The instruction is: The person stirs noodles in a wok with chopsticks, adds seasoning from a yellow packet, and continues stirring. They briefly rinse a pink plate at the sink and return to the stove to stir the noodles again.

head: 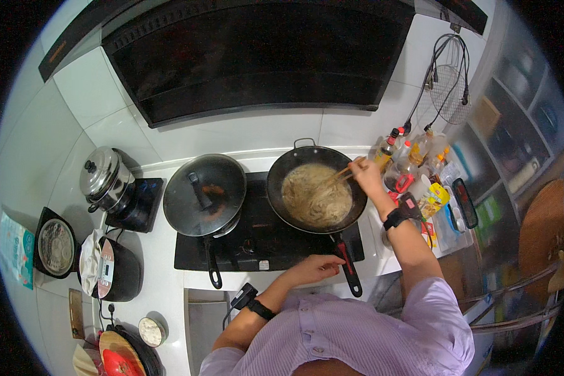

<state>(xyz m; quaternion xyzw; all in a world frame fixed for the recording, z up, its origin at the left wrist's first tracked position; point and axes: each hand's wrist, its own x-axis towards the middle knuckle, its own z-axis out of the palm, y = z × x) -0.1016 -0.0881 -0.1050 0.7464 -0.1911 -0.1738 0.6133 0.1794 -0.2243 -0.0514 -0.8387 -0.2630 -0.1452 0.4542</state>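
My right hand [367, 176] grips a pair of wooden chopsticks [343, 174], their lower ends down in the food. Noodle-like strands [317, 197] in cloudy, pale brown liquid fill the bottom of a dark wok [278, 171]. This wok stands on the right side of a black glass cooktop [258, 254]. My left hand [315, 270] holds nothing, its index finger reaching to the wok's black-and-red handle [347, 261]. Whether that finger touches the handle, I cannot tell. On the left side of the cooktop, a second pan [212, 232] sits under a glass lid [183, 188].
Seasoning bottles [386, 150] and packets [433, 199] crowd the counter's right end. At left are a steel pot [108, 183] beside a black hot plate [148, 207], a rice cooker [124, 270] and a bowl of white contents [152, 332]. A black range hood [263, 56] overhangs the back.
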